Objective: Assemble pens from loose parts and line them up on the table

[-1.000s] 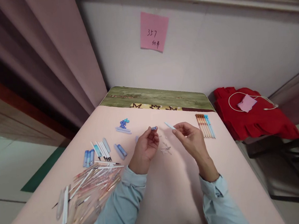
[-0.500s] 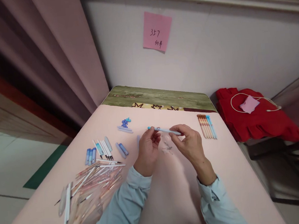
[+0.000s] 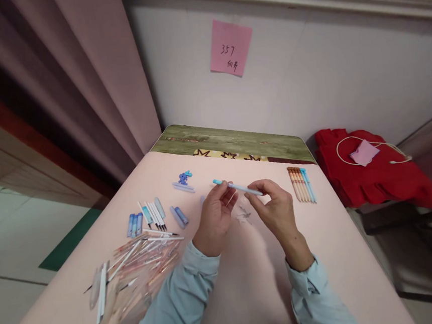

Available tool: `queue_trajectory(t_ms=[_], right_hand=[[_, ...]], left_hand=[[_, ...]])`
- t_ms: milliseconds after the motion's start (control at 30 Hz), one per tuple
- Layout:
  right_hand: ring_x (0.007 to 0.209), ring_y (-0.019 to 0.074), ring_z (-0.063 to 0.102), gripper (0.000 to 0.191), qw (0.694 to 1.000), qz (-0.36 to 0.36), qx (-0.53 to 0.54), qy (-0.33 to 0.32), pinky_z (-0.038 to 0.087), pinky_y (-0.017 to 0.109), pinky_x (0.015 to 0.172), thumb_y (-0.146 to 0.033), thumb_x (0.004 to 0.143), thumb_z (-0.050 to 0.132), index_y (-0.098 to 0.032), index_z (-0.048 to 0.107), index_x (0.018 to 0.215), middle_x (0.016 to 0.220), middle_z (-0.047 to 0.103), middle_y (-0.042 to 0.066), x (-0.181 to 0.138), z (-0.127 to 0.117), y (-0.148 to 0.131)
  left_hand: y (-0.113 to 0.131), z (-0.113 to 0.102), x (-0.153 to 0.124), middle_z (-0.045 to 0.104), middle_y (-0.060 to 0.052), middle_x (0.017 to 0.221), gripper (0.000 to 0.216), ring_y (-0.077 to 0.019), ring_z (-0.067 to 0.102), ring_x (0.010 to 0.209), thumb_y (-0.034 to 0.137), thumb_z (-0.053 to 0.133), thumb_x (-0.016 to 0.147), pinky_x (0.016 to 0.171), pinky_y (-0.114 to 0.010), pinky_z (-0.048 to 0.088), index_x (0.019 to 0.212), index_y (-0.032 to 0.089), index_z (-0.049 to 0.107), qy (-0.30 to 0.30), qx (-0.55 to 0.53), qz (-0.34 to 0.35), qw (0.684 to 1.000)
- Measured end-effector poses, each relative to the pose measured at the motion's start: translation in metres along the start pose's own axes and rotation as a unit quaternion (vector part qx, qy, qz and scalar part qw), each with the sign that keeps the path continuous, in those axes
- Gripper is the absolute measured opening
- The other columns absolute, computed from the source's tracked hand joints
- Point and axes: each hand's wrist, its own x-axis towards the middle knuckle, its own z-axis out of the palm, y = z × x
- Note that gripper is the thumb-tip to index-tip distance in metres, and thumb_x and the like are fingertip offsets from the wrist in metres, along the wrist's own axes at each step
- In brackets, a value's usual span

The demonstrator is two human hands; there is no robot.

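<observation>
A light-blue pen with a brighter blue end is held level above the table between both hands. My left hand pinches it near the bright blue end, which sticks out to the left. The fingers of my right hand grip the pale end. Beneath the hands, small clear and grey pieces lie on the cloth; the hands partly hide that area. A pale blue part shows just behind my left hand.
On the left lie white refills, blue barrels and a heap of pinkish pen parts. Small dark-blue pieces sit farther back. Finished-looking pens line up at right. A red cloth covers a stool beyond the table.
The view has shifted slightly. More of the pen's bright blue end now shows beyond my left fingers; both hands keep their hold on the pen.
</observation>
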Motion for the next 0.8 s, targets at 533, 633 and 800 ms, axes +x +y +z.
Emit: queue_trajectory(t_ms=[533, 633, 800], right_hand=[[0.071, 0.0179, 0.064, 0.023, 0.995, 0.059, -0.074, 0.024, 0.045, 0.029, 0.066, -0.045, 0.086, 0.065, -0.023, 0.073, 0.084, 0.082, 0.073, 0.002, 0.001, -0.01, 0.007], [0.07, 0.0193, 0.063, 0.026, 0.972, 0.15, -0.181, -0.009, 0.038, 0.029, 0.061, -0.048, 0.087, 0.063, -0.025, 0.075, 0.083, 0.078, 0.071, 0.002, 0.0, -0.006, 0.026], [0.076, 0.0203, 0.063, 0.026, 0.937, 0.213, -0.258, -0.097, 0.032, 0.028, 0.058, -0.045, 0.088, 0.059, -0.026, 0.077, 0.088, 0.086, 0.073, 0.005, -0.006, 0.007, 0.055]], left_hand=[[0.02, -0.005, 0.013, 0.069, -0.004, 0.068, 0.01, -0.0111, 0.067, 0.062, 0.009, 0.063, 0.088, 0.069, -0.024, 0.058, 0.078, 0.012, 0.064, 0.045, -0.038, 0.003, 0.998], [0.03, -0.011, 0.022, 0.069, -0.004, 0.067, 0.011, -0.0107, 0.067, 0.061, 0.009, 0.062, 0.089, 0.07, -0.023, 0.058, 0.078, 0.011, 0.063, 0.052, -0.041, 0.013, 0.998], [0.033, -0.013, 0.025, 0.069, -0.003, 0.066, 0.012, -0.0099, 0.066, 0.06, 0.009, 0.061, 0.089, 0.069, -0.023, 0.058, 0.078, 0.012, 0.063, 0.053, -0.06, 0.003, 0.997]])
